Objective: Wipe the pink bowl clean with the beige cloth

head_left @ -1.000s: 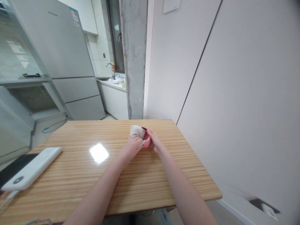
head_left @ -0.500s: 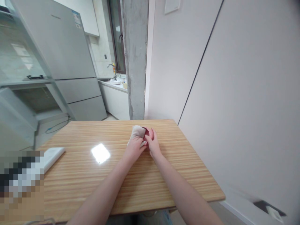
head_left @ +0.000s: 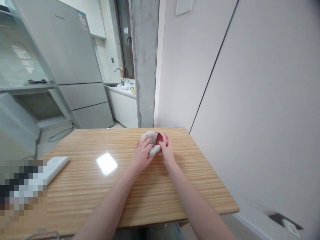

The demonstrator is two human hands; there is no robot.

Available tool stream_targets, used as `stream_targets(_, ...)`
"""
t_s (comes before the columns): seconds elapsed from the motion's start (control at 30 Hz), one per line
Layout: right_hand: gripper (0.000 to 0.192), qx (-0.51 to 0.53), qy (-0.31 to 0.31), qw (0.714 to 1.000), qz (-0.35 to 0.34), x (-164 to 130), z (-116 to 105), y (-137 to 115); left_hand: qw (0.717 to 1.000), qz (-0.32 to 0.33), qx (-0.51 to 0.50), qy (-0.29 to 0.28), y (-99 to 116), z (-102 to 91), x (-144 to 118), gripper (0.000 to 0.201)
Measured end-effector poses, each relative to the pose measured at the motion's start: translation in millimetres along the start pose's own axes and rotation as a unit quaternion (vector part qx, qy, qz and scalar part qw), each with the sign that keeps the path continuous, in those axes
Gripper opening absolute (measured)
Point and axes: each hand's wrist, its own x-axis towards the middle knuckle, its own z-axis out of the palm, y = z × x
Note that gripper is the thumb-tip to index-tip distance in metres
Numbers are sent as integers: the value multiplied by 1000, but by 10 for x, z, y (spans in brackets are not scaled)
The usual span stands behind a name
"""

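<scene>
My left hand (head_left: 143,154) presses a whitish cloth (head_left: 151,134) against a small pink hollow vessel that looks like a bowl or cup (head_left: 160,137). Its fingers lie over the cloth, a little apart. My right hand (head_left: 167,149) grips the vessel's right side, thumb at the rim and fingers around the outside. The vessel is tilted, so part of its darker pink inside shows. Cloth and left fingers cover its left part. Both hands work just above the far half of the wooden table (head_left: 160,196).
A white flat slab-like object (head_left: 58,163) lies at the table's left edge, beside a pixelated patch. A pale wall (head_left: 225,133) runs along the right. Beyond the table stand a concrete pillar (head_left: 145,66), a fridge (head_left: 65,50) and a sink counter (head_left: 122,103).
The pink vessel has turned so more of its inside shows. My left hand has shifted slightly and its fingers have spread over the cloth. My right hand has moved a little right.
</scene>
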Motion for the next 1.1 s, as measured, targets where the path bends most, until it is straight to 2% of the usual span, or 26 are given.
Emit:
stream_targets(0.17,56,-55,19,998,15,-59,21,-72,998,27,-21,-46,36,75,38,18)
stream_targets(0.3,56,-61,14,998,-1,-127,57,-129,997,49,-41,-40,68,108,42,15)
stream_targets(0.43,60,-59,12,998,-21,-170,102,-135,999,42,-12,-18,44,116,33,5)
stream_targets(0.5,62,-62,2,998,12,-130,82,-120,999,45,-3,-20,18,116,25,10)
stream_targets(0.57,62,-56,-19,995,85,-48,22,-115,997,69,-6,-41,3,114,16,14)
stream_targets(0.63,54,-37,-54,985,158,45,-57,-127,993,95,-18,-74,8,109,9,15)
stream_targets(0.7,41,-15,-77,979,188,109,-114,-146,989,105,-36,-95,29,98,7,16)
stream_targets(0.8,31,21,-43,988,147,100,-92,-142,996,44,-55,-57,56,77,13,16)
stream_targets(0.9,38,36,5,996,84,1,20,-79,997,-23,-80,-7,52,99,16,19)
stream_targets(1.1,52,11,20,998,55,-87,101,41,997,-10,-71,-26,-2,281,13,13)
